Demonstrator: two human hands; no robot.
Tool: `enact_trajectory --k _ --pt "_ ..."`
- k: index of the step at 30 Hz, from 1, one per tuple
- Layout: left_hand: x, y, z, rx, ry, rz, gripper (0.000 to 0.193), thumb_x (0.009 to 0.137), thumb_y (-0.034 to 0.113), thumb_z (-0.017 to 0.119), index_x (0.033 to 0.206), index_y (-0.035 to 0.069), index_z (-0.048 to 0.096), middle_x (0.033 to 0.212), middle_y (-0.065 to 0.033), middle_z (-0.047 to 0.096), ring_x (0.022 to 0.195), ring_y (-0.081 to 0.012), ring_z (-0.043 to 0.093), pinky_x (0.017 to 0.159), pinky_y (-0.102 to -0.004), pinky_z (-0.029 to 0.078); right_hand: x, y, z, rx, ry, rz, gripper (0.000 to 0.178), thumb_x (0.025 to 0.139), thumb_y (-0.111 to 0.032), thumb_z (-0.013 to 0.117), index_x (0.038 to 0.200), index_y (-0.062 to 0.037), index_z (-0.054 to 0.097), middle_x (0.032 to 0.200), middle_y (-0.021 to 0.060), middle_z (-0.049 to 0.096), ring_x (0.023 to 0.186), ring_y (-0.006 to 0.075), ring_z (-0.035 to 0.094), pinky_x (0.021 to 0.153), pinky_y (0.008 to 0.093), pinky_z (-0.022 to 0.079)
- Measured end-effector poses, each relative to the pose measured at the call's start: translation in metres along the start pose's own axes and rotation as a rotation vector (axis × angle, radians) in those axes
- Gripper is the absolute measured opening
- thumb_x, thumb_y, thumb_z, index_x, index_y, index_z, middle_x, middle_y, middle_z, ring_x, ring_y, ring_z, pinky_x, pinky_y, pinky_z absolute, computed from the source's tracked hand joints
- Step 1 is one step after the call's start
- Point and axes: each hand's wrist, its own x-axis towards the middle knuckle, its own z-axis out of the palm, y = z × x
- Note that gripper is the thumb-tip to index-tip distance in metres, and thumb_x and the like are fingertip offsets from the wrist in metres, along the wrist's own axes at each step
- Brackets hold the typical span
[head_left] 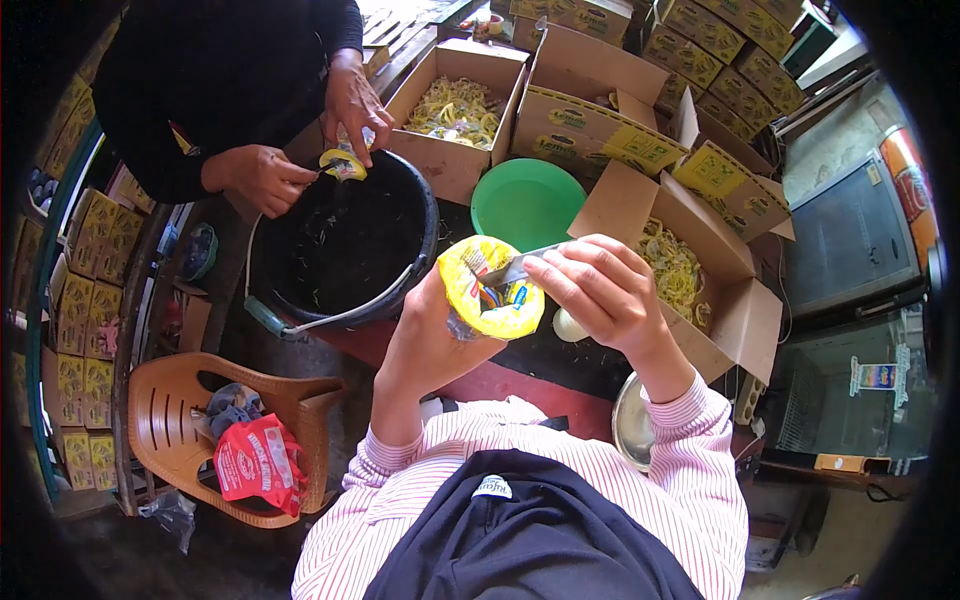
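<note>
My left hand (428, 335) is wrapped round a plastic cup (462, 264) with a yellow printed film lid, tilted with its top toward me. Part of the lid's middle looks cut, though the printing makes its extent hard to tell. In my right hand (607, 298) is a knife (515, 268), its metal blade lying across the lid with the tip near the centre. Across from me at the left, a co-worker's hands (262, 178) hold a similar yellow-lidded cup (343, 163) and a thin tool over a black bucket (420, 215).
Beyond my hands sits a green basin (525, 200). Open cartons with yellow lid rings stand behind (395, 110) and to the right (745, 320). A brown plastic chair (165, 400) carries a red bag (262, 465). A glass-fronted cabinet (850, 385) is at far right.
</note>
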Motion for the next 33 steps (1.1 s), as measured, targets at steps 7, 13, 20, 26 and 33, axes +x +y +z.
enact_trajectory --k 7,13,20,26,33 --pt "-0.005 -0.007 0.002 -0.123 0.101 -0.004 0.061 0.060 0.014 0.079 0.111 -0.001 0.049 0.101 -0.0113 0.059 0.091 -0.0197 0.061 0.079 -0.0299 0.048 -0.003 0.004 -0.013 0.080 0.036 0.176 0.023 0.066 0.000 0.067 0.088 -0.0060 0.066 0.076 0.0031 0.060 0.071 0.0158 0.060 0.063 0.0272 0.049" --pt "-0.007 -0.020 0.015 -0.461 0.255 -0.057 0.051 0.074 0.012 0.067 0.118 -0.001 0.043 0.113 -0.0123 0.050 0.105 -0.0200 0.052 0.092 -0.0306 0.036 -0.009 -0.032 0.013 0.490 0.389 0.682 0.022 0.067 0.010 0.066 0.085 -0.0018 0.063 0.076 0.0080 0.061 0.066 0.0155 0.059 0.059 0.0238 0.046" --pt "-0.003 -0.016 0.026 -0.340 0.339 0.002 0.068 0.073 0.003 0.069 0.124 0.002 0.025 0.118 -0.0135 0.038 0.108 -0.0206 0.049 0.089 -0.0308 0.042 -0.007 -0.052 0.029 0.553 0.503 0.750 0.018 0.069 0.006 0.067 0.086 0.0006 0.062 0.077 0.0098 0.061 0.066 0.0150 0.060 0.060 0.0232 0.047" --pt "-0.003 -0.013 0.025 -0.248 0.225 -0.035 0.074 0.070 -0.001 0.070 0.123 0.006 0.018 0.115 -0.0154 0.041 0.106 -0.0219 0.051 0.088 -0.0309 0.044 -0.006 -0.052 0.032 0.495 0.504 0.737 0.020 0.068 0.007 0.068 0.086 0.0001 0.063 0.076 0.0100 0.061 0.065 0.0151 0.060 0.058 0.0233 0.047" --pt "-0.001 -0.009 0.027 -0.082 0.249 0.046 0.075 0.069 0.000 0.070 0.122 0.005 0.017 0.116 -0.0173 0.042 0.106 -0.0228 0.052 0.086 -0.0317 0.046 -0.004 -0.054 0.036 0.304 0.522 0.676 0.020 0.065 0.009 0.068 0.081 -0.0010 0.062 0.071 0.0091 0.060 0.061 0.0166 0.059 0.055 0.0240 0.047"
